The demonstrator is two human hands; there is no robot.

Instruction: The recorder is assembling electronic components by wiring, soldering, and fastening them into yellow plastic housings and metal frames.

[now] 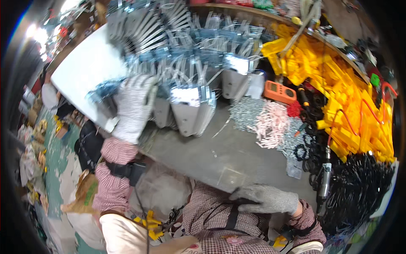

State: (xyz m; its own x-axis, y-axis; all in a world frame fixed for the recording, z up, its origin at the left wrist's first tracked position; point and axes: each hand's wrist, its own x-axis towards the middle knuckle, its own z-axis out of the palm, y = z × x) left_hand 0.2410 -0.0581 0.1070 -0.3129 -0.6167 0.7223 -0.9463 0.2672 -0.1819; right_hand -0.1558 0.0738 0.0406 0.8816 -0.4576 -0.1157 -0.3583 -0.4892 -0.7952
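My left hand [134, 106], in a whitish striped knit glove, reaches to the stacked metal brackets. Its fingers bend over at the far end; their tips are hidden and blurred. Beside it, on the left, a smeared blue-and-silver metal piece [105, 91] lies at the edge of a white board [80, 67]. Just right of the hand stand grey metal brackets [188, 112] with shiny faces, and more are piled behind. My right hand [268, 199], in a grey knit glove, rests low by the table's near edge, over my lap. Its fingers stretch leftward, and I see nothing held there.
On the grey table [190, 156] lie silver screws [247, 113], pink small parts [270, 127] and an orange device [280, 92]. Yellow pieces [351, 106] heap at the right. A powered screwdriver [325, 175] hangs beside black cords [355, 194]. A cable runs down from my left arm.
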